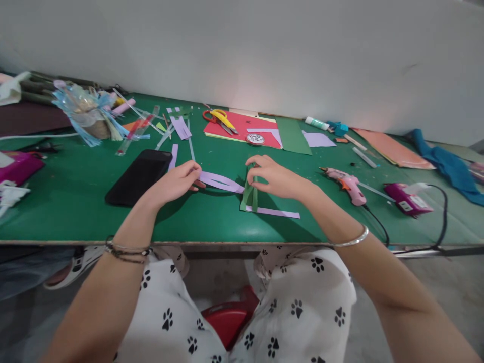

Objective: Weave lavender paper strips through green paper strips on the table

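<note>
My left hand (176,182) pinches the left end of a lilac paper strip (221,181) that runs across the green table (75,201). My right hand (274,176) has its fingers closed on the upper ends of a few green paper strips (249,197), which cross the lilac strip. Another lilac strip (274,213) lies flat under the green ones, near the table's front edge. Both hands rest low over the table top, about a hand's width apart.
A black phone (139,176) lies left of my left hand. A pink glue gun (346,184) and its cord lie to the right. Scissors (219,119), red paper (242,130) and a tape roll (255,138) sit further back. Paper scraps and a blue tassel bunch (88,113) crowd the back left.
</note>
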`<state>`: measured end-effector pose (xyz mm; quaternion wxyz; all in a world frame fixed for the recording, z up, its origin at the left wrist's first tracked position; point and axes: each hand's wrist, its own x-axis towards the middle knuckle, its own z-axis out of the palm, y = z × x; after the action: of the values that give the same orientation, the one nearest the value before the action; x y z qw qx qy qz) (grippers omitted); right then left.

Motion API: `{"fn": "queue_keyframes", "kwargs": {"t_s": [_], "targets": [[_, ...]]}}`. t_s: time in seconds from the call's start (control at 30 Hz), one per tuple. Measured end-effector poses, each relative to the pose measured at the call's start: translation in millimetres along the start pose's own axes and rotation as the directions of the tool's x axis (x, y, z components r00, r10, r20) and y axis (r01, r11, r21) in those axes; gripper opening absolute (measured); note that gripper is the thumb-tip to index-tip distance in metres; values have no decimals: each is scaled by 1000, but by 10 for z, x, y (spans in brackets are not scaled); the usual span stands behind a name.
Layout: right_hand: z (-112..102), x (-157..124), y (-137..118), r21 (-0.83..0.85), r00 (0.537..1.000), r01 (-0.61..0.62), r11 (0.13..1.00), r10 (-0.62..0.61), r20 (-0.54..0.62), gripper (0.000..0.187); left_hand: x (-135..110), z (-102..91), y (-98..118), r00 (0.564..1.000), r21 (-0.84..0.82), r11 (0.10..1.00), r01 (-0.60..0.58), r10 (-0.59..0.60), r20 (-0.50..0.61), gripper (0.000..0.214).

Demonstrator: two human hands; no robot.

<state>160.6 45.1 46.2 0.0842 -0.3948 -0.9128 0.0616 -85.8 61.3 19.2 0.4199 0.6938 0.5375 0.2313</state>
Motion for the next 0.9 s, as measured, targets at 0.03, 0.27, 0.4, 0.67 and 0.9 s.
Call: {"fn": "queue_keyframes", "kwargs": {"t_s": [0.03, 0.27, 0.4, 0.67, 0.9], "targets": [[3, -4, 4, 1, 1000, -3, 1000, 3, 5, 12, 3, -3, -8, 1000, 25, 1000, 2, -3, 27, 15], [29, -14, 21, 1, 1000, -17, 1000, 17, 5, 12, 26, -18, -146, 957, 502, 815, -289, 256, 135, 23], [38, -10, 22, 0, 1000, -17, 1000, 17, -4, 12, 37, 40, -152, 937, 713, 657, -243, 348, -1, 16], [52, 5, 13, 32, 999, -35, 999, 34, 11, 12, 72, 55, -111, 936, 603, 740, -299, 351, 33, 18], [50, 25, 9, 31, 998, -59, 998, 58, 22, 11, -1, 72, -31, 954, 671, 725, -153, 285, -90, 27]]}}
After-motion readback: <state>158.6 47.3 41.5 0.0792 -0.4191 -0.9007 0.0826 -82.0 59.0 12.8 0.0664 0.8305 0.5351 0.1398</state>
